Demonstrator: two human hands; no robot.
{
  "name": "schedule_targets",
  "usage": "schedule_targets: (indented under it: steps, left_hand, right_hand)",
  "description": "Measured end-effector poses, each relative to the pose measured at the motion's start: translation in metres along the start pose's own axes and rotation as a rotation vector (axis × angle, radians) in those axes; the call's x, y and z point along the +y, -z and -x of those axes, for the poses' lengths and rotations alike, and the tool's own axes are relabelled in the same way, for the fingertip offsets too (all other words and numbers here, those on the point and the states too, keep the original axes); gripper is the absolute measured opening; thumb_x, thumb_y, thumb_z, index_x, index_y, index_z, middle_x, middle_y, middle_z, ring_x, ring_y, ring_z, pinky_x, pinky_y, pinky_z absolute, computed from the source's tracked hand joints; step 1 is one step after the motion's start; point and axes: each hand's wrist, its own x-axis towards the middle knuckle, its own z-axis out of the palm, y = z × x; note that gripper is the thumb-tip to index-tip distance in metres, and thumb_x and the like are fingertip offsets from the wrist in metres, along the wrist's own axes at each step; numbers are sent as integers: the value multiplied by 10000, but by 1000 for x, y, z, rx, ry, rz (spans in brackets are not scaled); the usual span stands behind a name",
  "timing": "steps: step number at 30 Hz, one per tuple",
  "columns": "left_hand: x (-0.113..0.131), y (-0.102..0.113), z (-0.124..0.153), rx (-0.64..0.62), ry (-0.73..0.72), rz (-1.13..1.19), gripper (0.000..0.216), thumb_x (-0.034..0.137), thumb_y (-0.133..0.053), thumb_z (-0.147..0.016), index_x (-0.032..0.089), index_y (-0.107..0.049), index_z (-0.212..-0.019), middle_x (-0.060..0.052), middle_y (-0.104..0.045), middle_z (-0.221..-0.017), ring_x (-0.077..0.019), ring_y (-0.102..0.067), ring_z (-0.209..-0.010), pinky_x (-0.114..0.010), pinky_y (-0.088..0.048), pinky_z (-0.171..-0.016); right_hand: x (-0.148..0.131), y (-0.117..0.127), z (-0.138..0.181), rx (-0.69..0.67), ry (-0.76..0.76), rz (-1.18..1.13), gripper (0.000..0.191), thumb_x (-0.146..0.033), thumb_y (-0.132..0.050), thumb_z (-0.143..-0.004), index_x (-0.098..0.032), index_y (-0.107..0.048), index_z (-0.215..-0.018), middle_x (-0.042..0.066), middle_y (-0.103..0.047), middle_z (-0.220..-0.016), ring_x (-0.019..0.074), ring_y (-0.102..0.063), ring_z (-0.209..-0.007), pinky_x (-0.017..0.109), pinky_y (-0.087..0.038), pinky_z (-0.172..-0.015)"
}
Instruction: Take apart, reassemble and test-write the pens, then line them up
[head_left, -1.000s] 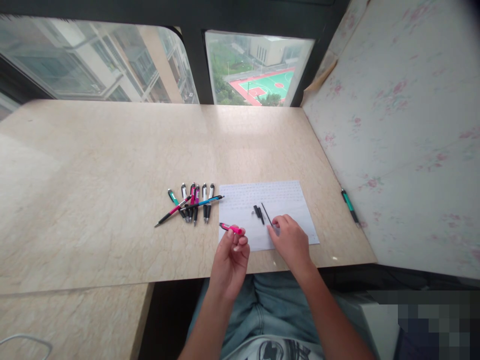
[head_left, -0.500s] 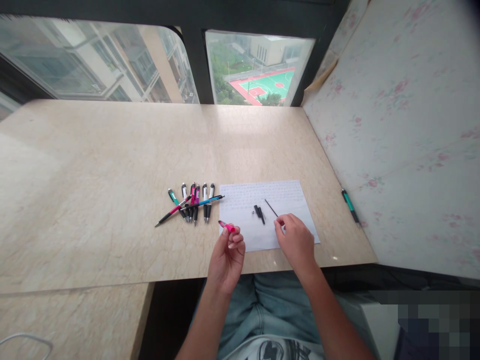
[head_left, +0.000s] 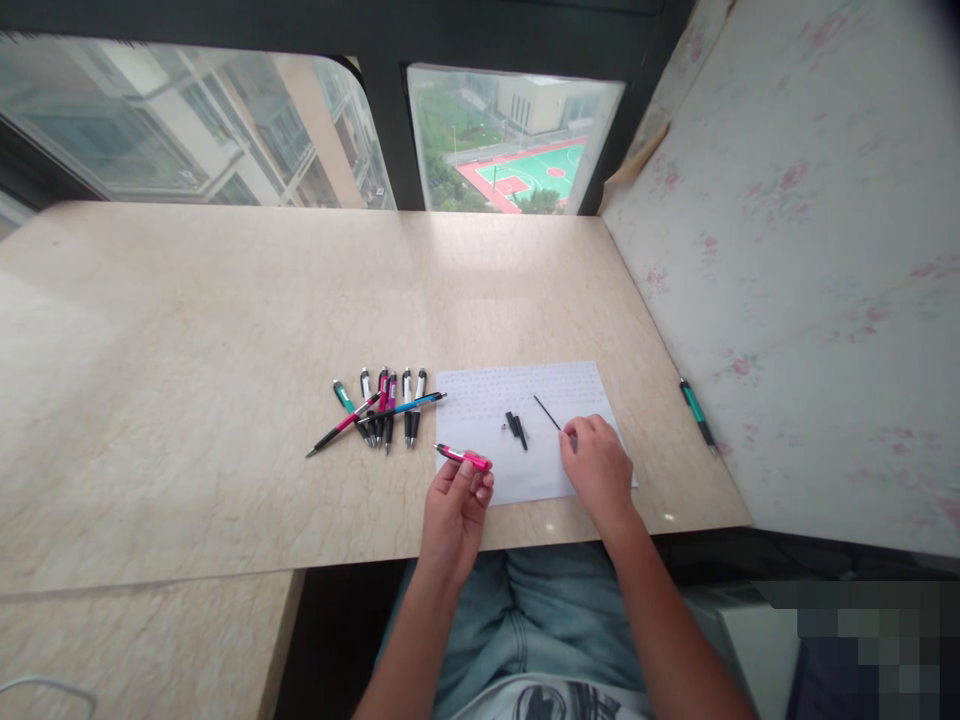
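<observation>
My left hand [head_left: 456,505] is closed round a pink pen barrel [head_left: 463,457], held level just above the table's front edge. My right hand [head_left: 598,468] pinches one end of a thin black refill [head_left: 547,412], which slants up and left over a white sheet of paper [head_left: 487,400]. Two small black pen parts [head_left: 516,427] lie on the sheet between my hands.
A heap of several pens [head_left: 381,400] in pink, blue, green and black lies left of the sheet on the beige marble table [head_left: 225,320]. A green pen [head_left: 697,411] rests against the flowered wall on the right. Windows run along the table's far edge.
My right hand has lifted the refill off the paper and drawn it to the right. The left hand turned the pink barrel level again and shifted little.
</observation>
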Motion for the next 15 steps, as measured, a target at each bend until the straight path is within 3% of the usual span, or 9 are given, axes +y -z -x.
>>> schedule_targets:
  steps: [5,8,11,15]
  left_hand:
    - [-3,5,-2,-31,-17,-45,229,255,-837,-725,123,-717,-867,-46,-683,-855,-83,-622,-699,-175,-497,-630]
    - [-2,6,-2,-24,-14,-32,234,258,-839,-722,124,-712,-866,-47,-685,-852,-82,-622,-691,-179,-499,-640]
    - [0,6,-3,1,-23,8,231,250,-835,-725,131,-702,-871,-44,-690,-853,-80,-624,-690,-173,-501,-639]
    - [4,5,-4,35,-56,30,249,247,-845,-710,132,-695,-872,-38,-694,-827,-79,-629,-687,-157,-496,-617]
  right_hand:
    - [0,2,0,47,35,-65,167,-237,-509,-931,-196,-624,-817,89,-631,-896,224,-576,-878,276,-362,-560]
    - [1,11,5,14,80,-335,181,-271,-497,-941,-195,-618,-830,81,-664,-873,214,-612,-823,308,-457,-641]
    - [2,25,14,-107,102,-671,133,-304,-546,-924,-202,-631,-924,51,-700,-831,189,-647,-738,311,-518,-666]
    - [-1,43,24,-168,185,-829,121,-261,-598,-893,-212,-670,-977,41,-708,-861,177,-656,-757,302,-544,-691]
